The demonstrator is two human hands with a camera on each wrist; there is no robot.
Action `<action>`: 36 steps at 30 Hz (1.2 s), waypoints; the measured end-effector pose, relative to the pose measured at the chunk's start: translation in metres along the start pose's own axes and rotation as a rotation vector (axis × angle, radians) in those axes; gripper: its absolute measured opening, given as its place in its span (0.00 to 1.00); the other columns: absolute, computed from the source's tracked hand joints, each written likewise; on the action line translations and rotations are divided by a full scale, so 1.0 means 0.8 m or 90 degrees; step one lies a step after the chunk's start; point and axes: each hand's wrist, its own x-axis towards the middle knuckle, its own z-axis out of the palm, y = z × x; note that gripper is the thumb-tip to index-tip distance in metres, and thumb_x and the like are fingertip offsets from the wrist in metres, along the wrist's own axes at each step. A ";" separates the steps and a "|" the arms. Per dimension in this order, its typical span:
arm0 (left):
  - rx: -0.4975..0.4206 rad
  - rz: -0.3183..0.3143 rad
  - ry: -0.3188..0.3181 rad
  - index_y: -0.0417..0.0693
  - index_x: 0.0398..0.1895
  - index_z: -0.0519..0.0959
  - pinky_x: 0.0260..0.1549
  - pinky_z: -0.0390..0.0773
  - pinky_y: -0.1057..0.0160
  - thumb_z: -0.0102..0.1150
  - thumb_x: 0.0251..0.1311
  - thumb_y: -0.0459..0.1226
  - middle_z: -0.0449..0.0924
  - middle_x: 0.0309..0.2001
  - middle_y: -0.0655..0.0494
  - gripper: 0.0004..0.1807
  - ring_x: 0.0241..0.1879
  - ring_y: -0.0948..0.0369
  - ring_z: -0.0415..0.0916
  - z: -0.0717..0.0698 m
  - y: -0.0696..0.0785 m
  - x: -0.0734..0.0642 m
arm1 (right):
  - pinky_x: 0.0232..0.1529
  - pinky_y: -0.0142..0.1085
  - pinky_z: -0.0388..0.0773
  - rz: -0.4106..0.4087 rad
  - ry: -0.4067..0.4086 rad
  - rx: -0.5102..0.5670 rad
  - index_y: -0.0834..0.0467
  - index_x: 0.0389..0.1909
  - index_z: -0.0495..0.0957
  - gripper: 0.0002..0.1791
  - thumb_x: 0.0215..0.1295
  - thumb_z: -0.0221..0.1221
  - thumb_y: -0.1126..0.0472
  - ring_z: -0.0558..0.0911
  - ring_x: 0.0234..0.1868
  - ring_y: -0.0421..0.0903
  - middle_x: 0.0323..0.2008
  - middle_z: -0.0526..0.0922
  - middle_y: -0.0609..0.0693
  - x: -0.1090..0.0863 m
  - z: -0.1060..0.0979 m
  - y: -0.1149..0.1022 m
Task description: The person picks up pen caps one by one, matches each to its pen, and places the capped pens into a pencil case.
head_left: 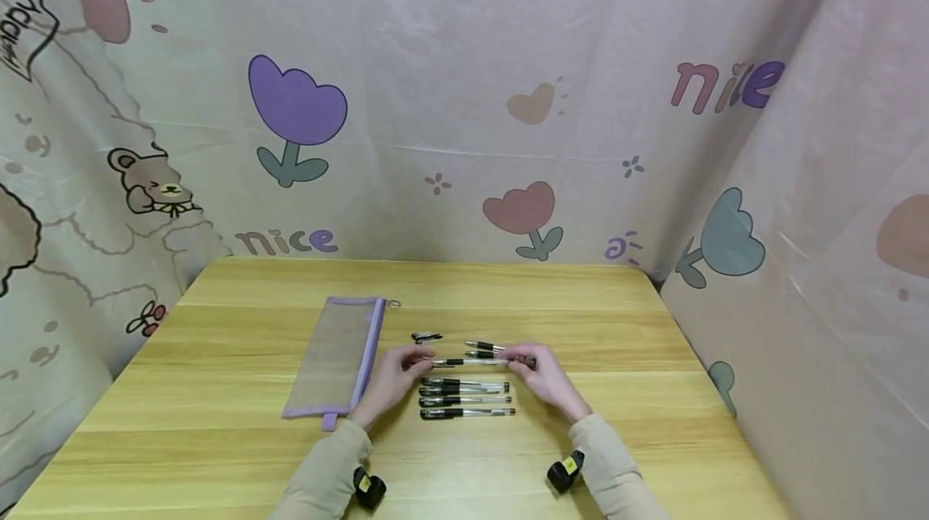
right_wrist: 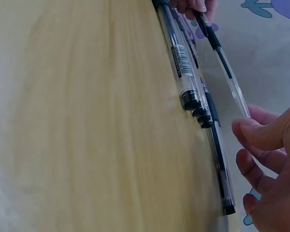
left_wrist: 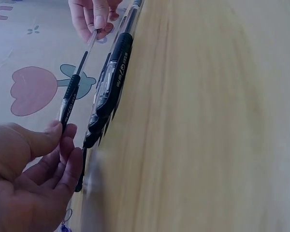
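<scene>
A clear gel pen (head_left: 475, 362) with a black cap end is held level between the two hands, above the table. My left hand (head_left: 397, 372) pinches its black cap end between thumb and fingers, as the left wrist view shows. At the other end, the thumb and fingertips of my right hand (right_wrist: 273, 159) pinch the clear barrel. Just nearer to me lies a row of several capped black gel pens (head_left: 466, 413), side by side. Beyond the held pen are uncapped pens (head_left: 482, 345), partly hidden by the right hand, and small loose black caps (head_left: 426, 336).
A see-through zip pouch (head_left: 337, 355) with purple trim lies flat left of the pens, its zip side toward them. A pull ring (head_left: 394, 304) sits at its far corner. The wooden table (head_left: 581, 294) meets a printed curtain (head_left: 406, 214) behind.
</scene>
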 end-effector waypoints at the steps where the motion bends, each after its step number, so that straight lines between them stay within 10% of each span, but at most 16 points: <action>1: -0.001 -0.008 0.007 0.34 0.44 0.84 0.38 0.79 0.71 0.63 0.61 0.27 0.88 0.40 0.43 0.09 0.37 0.57 0.83 0.000 -0.001 0.000 | 0.55 0.45 0.81 -0.001 0.003 -0.012 0.60 0.46 0.86 0.12 0.64 0.62 0.71 0.85 0.50 0.55 0.48 0.88 0.57 0.000 0.001 0.000; 21: 0.133 -0.022 0.029 0.42 0.36 0.86 0.39 0.80 0.61 0.65 0.60 0.28 0.87 0.36 0.52 0.04 0.37 0.58 0.80 0.000 0.001 0.000 | 0.51 0.44 0.60 -0.057 0.037 -0.258 0.52 0.34 0.88 0.07 0.54 0.71 0.65 0.78 0.45 0.47 0.35 0.87 0.45 0.005 0.011 -0.002; 36: 0.159 -0.008 0.041 0.41 0.35 0.88 0.43 0.82 0.54 0.66 0.59 0.28 0.89 0.39 0.48 0.04 0.40 0.52 0.83 0.002 0.002 -0.001 | 0.50 0.46 0.60 -0.030 0.031 -0.278 0.51 0.32 0.89 0.07 0.54 0.71 0.67 0.77 0.43 0.46 0.31 0.83 0.43 0.008 0.014 -0.004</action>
